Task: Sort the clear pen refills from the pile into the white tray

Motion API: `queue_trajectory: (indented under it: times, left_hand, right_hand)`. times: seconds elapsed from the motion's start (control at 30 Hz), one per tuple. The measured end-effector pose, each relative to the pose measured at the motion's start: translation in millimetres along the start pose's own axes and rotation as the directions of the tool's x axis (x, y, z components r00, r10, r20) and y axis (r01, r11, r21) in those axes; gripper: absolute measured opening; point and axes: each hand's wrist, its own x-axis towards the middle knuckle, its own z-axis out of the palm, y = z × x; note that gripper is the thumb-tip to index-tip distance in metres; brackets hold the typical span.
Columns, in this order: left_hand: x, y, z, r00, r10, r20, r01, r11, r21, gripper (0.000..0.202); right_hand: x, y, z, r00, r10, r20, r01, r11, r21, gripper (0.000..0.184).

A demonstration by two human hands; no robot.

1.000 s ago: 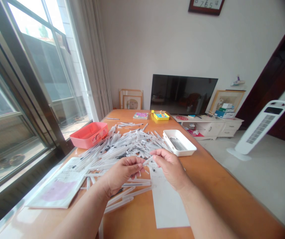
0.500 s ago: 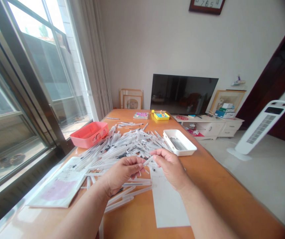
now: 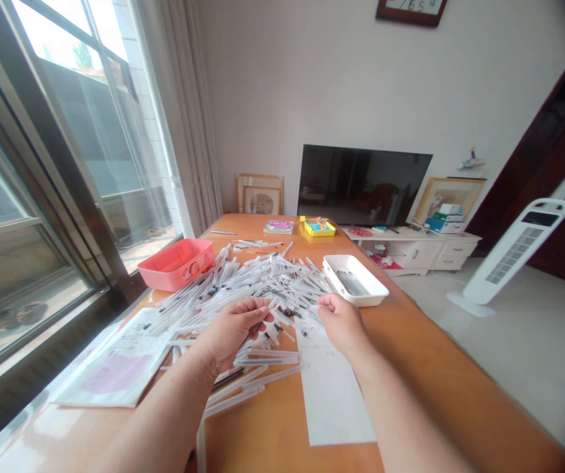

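Observation:
In the head view my left hand is closed in a pinch on a translucent pen piece, whose end shows past the fingertips. My right hand is also pinched, above the top of a white paper sheet; what its fingers hold, if anything, is too faint to make out. A gap separates the hands. Behind and below them spreads a heap of translucent pen parts, some with black tips. Several longer clear tubes lie under my left wrist.
A red plastic basket stands left of the heap. At the right, a white tray holds thin dark-tipped rods. A booklet lies front left. Farther back are a small book and a yellow box.
My hands, which met at a translucent pen piece, have moved apart. The left went slightly left and up, the right slightly to the right.

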Motion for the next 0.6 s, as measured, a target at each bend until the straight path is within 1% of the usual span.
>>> queue_trajectory:
  times: [0.1, 0.17, 0.23, 0.3, 0.37, 0.43, 0.53, 0.6]
  left_hand:
    - [3.1, -2.1, -3.7, 0.999, 0.003, -0.039, -0.004, 1.0, -0.025, 0.034]
    - [3.6, -2.8, -4.7, 0.999, 0.013, -0.047, -0.015, 0.999, -0.038, 0.034]
    - [3.4, -3.2, -4.8, 0.999, 0.016, -0.045, -0.018, 0.999, -0.046, 0.033]
    - [2.8, -3.7, -4.5, 0.999, 0.018, -0.039, -0.02, 0.999, -0.047, 0.033]
    - [2.4, -4.4, -4.0, 0.999, 0.026, -0.026, -0.027, 0.999, -0.045, 0.034]
    - [2.2, -5.1, -3.5, 0.999, 0.031, -0.016, -0.032, 0.998, -0.047, 0.034]
    - [1.5, -4.9, -2.8, 0.999, 0.031, -0.012, -0.032, 0.998, -0.054, 0.035]
    - [0.4, -3.4, -2.3, 0.999, 0.032, -0.013, -0.033, 0.998, -0.051, 0.035]
  right_hand:
    - [1.0, 0.0, 0.4, 0.998, -0.037, -0.048, 0.026, 0.979, -0.203, 0.026]
    - [-1.6, -7.1, 0.6, 0.993, -0.105, -0.055, 0.082, 0.945, -0.317, 0.024]
    - [-5.5, -15.5, 2.8, 0.984, -0.179, 0.009, 0.169, 0.913, -0.37, 0.02]
    - [-9.2, -22.2, 7.0, 0.97, -0.22, 0.101, 0.242, 0.883, -0.403, 0.018]
    - [-11.7, -25.8, 11.5, 0.962, -0.213, 0.171, 0.269, 0.853, -0.447, 0.019]
    - [-13.0, -27.1, 14.4, 0.96, -0.186, 0.209, 0.268, 0.827, -0.493, 0.022]
    - [-13.8, -27.6, 14.7, 0.958, -0.164, 0.234, 0.268, 0.802, -0.534, 0.025]
    - [-14.5, -28.3, 13.7, 0.958, -0.164, 0.233, 0.269, 0.792, -0.549, 0.024]
